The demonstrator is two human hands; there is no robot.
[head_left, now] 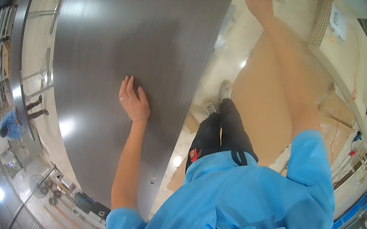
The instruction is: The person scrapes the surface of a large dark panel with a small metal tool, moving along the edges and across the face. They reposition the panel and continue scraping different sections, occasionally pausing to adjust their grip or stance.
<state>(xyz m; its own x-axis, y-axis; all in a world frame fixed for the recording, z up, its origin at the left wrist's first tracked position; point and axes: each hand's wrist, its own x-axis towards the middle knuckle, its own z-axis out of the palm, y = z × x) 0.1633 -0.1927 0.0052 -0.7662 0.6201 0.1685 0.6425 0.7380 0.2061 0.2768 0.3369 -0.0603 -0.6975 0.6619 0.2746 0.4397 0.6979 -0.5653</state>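
Observation:
A large dark grey panel (93,53) with a fine brushed grain and a glossy sheen stretches away in front of me. My left hand (134,102) rests flat on its surface, fingers extended and thumb apart. Out at the far right edge of the panel, my right hand (258,5) has its fingers pinched together around something thin and dark, mostly cut off by the top of the picture. I cannot tell whether that is a tool or the panel's edge. Near the panel's close right side is a small round fitting or hole (152,183).
Brown cardboard sheet (262,93) covers the floor on my right. Beyond it stands a pale bench (344,58) with a red cord. On the left are another long dark panel (21,38), metal frames, and a person in blue (12,126). A fan (39,186) stands lower left.

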